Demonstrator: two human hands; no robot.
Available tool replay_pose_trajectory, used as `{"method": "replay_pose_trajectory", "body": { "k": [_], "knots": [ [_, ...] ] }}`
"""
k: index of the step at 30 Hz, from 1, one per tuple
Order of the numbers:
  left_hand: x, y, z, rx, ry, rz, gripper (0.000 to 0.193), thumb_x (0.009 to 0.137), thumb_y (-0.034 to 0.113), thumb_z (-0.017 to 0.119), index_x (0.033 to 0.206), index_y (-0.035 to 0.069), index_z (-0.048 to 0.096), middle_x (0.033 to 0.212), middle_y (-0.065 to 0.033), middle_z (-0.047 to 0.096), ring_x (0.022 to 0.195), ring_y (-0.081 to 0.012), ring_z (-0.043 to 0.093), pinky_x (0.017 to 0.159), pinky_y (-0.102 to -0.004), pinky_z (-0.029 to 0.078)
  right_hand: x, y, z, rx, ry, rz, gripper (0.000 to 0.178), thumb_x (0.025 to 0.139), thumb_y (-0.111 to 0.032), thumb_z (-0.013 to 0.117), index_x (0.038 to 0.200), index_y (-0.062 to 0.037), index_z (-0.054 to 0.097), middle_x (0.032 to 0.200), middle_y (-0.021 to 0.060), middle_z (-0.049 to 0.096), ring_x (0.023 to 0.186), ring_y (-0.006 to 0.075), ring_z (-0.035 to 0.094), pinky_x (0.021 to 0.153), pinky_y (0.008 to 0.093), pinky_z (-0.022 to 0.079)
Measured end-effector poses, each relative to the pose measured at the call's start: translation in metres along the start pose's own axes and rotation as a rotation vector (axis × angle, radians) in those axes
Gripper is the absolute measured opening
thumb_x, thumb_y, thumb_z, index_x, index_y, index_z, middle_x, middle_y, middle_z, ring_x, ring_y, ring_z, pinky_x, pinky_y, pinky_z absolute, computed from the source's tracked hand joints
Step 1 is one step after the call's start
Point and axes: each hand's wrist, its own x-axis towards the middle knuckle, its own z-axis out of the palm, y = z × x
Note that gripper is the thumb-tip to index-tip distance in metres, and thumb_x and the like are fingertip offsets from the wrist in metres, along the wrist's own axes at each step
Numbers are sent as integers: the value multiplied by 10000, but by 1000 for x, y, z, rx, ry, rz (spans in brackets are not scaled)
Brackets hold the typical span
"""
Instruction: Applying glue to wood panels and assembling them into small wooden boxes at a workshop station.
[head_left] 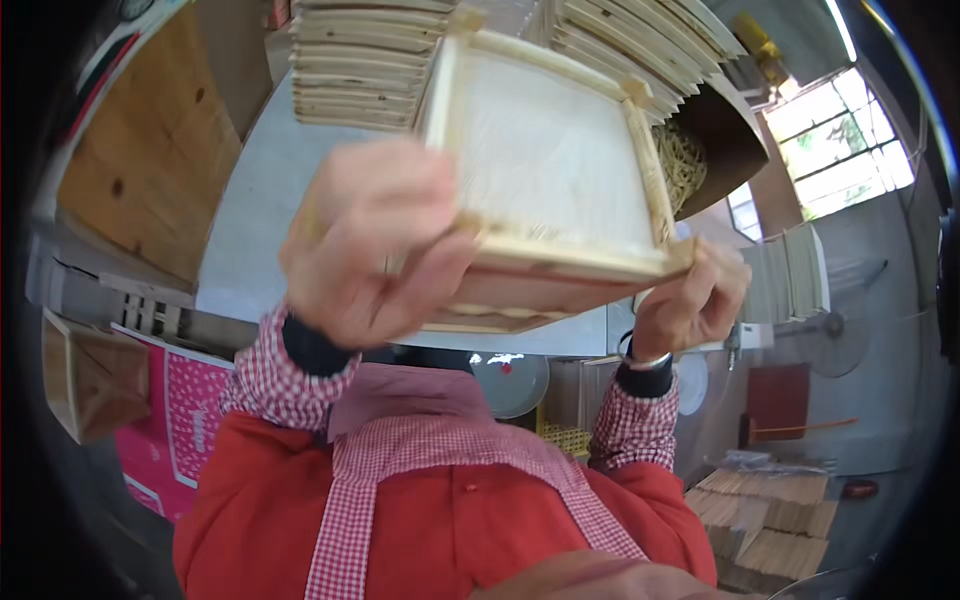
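Observation:
Between my two hands a pale wooden box-like frame (pixel 550 150) is held up, tilted, above the table. A whitish panel fills its face, and small blocks stand out at its corners. My left hand (pixel 370 240), a little blurred, is closed on the frame's left side near a lower corner. At the opposite lower corner my right hand (pixel 700 295) pinches the wood between thumb and fingers. The frame's lower side shows a reddish-brown surface. Where the frame's back meets the table is hidden.
Stacks of thin wooden pieces stand at the back left (pixel 370 60) and back right (pixel 640 40) of the pale table (pixel 260 220). A brown container of curly strips (pixel 680 165) sits right of the frame. A wooden board (pixel 150 150) stands at the left; bundled wood slats (pixel 765 515) lie lower right.

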Motion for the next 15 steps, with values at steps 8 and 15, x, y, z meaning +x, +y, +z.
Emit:
{"method": "replay_pose_trajectory", "body": {
  "k": [8,15],
  "knots": [
    [25,-13,-14,-215,-43,-771,243,968,192,505,986,-27,608,999,-124,627,908,-213,599,828,-338,467,37,-6,-24,109,-445,248,59,874,22,550,885,37,606,964,123,636,847,212,583,766,313,466],
    [58,-113,56,-337,94,-1150,334,1004,260,471,985,-16,658,970,-51,654,908,-107,568,835,-259,440,64,87,73,210,-342,674,165,916,-105,607,964,49,639,891,57,636,798,87,570,726,228,458]
  ]
}}
